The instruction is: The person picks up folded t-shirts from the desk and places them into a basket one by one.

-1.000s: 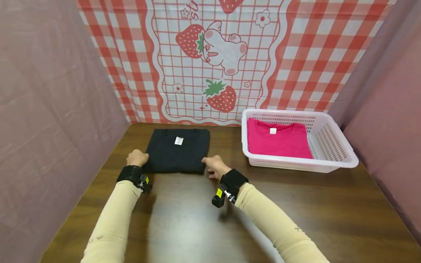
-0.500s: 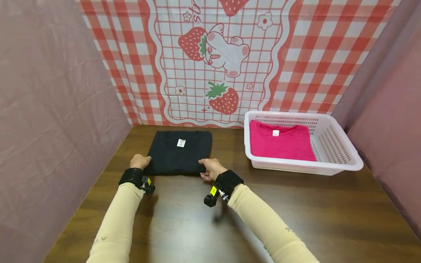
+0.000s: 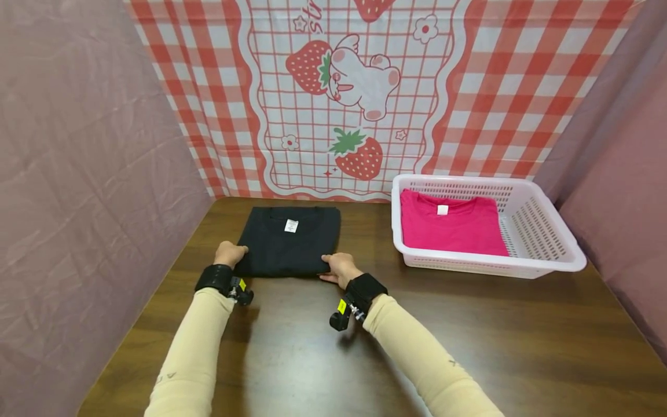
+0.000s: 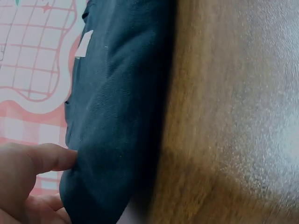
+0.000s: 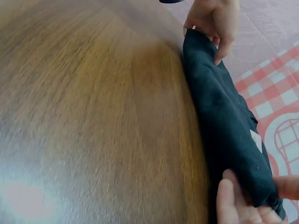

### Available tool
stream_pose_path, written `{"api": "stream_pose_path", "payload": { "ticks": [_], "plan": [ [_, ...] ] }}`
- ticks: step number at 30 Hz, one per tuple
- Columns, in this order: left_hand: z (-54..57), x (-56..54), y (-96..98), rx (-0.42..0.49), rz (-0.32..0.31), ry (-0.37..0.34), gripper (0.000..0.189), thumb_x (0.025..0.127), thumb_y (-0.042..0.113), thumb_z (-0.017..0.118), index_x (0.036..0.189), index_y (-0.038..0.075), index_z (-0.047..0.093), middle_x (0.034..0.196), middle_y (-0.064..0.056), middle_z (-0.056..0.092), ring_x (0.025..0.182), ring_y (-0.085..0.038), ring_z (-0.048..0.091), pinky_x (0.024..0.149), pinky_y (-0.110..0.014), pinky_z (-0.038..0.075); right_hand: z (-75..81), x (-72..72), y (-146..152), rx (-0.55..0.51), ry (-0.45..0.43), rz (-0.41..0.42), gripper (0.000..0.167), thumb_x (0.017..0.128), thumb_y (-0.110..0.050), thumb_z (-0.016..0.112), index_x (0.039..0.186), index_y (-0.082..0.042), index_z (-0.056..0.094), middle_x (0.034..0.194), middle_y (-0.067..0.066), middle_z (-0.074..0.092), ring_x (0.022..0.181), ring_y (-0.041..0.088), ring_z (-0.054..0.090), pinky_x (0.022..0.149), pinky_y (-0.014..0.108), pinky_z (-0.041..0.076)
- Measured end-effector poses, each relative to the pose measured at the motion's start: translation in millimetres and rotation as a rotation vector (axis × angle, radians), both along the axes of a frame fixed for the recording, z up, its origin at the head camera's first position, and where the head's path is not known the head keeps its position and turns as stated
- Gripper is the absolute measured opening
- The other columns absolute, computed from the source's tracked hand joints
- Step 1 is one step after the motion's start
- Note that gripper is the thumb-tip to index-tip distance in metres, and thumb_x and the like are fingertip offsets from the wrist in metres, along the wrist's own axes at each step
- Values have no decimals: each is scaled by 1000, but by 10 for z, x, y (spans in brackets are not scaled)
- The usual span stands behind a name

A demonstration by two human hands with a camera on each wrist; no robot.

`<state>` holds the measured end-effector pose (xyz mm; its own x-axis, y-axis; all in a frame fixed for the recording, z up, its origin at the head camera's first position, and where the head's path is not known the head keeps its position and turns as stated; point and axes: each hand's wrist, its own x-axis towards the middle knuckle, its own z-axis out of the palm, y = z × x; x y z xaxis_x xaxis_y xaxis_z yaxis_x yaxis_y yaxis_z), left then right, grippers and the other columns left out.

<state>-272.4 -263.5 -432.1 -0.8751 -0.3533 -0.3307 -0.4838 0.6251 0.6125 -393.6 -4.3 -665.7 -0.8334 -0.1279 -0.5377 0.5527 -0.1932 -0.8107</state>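
A folded black T-shirt (image 3: 285,249) with a white neck label (image 3: 291,226) lies on the wooden table at the back left. My left hand (image 3: 229,255) pinches its near left corner; in the left wrist view the thumb (image 4: 53,157) lies on top and the fingers go underneath. At the near right corner my right hand (image 3: 341,267) grips the shirt, thumb above and fingers (image 5: 229,198) below the fold in the right wrist view. The near edge of the shirt shows as a thick rounded fold between the hands. Parts of the fingers are hidden under the cloth.
A white plastic basket (image 3: 492,263) stands at the back right, holding a folded pink T-shirt (image 3: 450,229) in its left part. Behind the wooden table (image 3: 469,324) hangs a checked strawberry cloth (image 3: 208,116). Plain pinkish curtains (image 3: 88,174) enclose both sides.
The right hand has gone from a pointed finger at the shirt's right edge to a grip with fingers under the near corner. The left hand has also taken hold of its corner.
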Motion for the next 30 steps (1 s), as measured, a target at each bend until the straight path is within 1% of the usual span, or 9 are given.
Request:
{"api": "stream_pose_path", "payload": {
  "ticks": [2,5,8,9,14,19,22,26,30],
  "plan": [
    [6,-3,-4,28,10,-4,62,90,21,52,135,-20,38,141,-37,42,131,-46,44,112,-49,39,376,237,35,10,48,17,39,81,-18,75,110,-4,53,99,15,64,72,33,69,66,42,61],
    [24,-15,-1,64,3,-5,65,89,20,56,135,-21,37,142,-36,41,131,-44,44,111,-47,41,1278,803,122,71,81,30,14,90,-9,63,95,-4,51,75,5,52,63,24,60,77,44,60],
    [53,-9,21,87,-48,-14,63,86,19,61,131,-22,42,138,-36,45,125,-42,51,103,-46,48,2086,1335,269,108,101,61,10,94,-3,53,86,-4,46,59,-3,36,53,11,43,88,43,58],
    [64,0,30,96,-76,-18,61,85,18,63,128,-22,45,136,-35,47,119,-39,55,99,-43,51,2188,1415,325,110,104,75,14,94,-3,53,83,-6,45,55,-5,31,50,8,36,87,42,58],
    [164,147,81,230,-222,-61,42,84,17,67,114,-13,63,109,-17,65,93,-21,62,87,-35,56,2229,1532,617,93,123,130,20,94,-4,54,76,-9,47,60,-4,34,51,6,35,80,35,60],
    [265,359,230,271,-349,-122,26,86,21,68,93,-4,64,92,-5,56,94,-20,54,91,-37,53,2288,1717,959,109,165,192,25,94,-6,55,71,-11,46,61,-6,31,51,5,29,81,35,60],
    [282,473,393,256,-397,-133,29,85,20,71,94,-4,59,97,-7,54,95,-20,53,90,-37,54,2345,1891,1198,121,196,250,23,95,-8,54,74,-12,46,57,-8,28,50,3,27,86,40,59],
    [268,662,646,284,-433,-150,55,82,16,72,125,-12,52,128,-23,56,106,-28,63,92,-40,56,2404,2195,1520,139,208,323,20,96,-11,53,77,-13,45,55,-10,24,50,3,25,91,43,57],
    [238,896,874,347,-464,-159,41,81,11,73,113,-9,57,117,-21,64,92,-23,68,81,-34,59,2448,2514,1839,143,199,408,23,96,-14,53,76,-14,43,58,-11,27,52,2,30,91,41,57]
  ]
}}
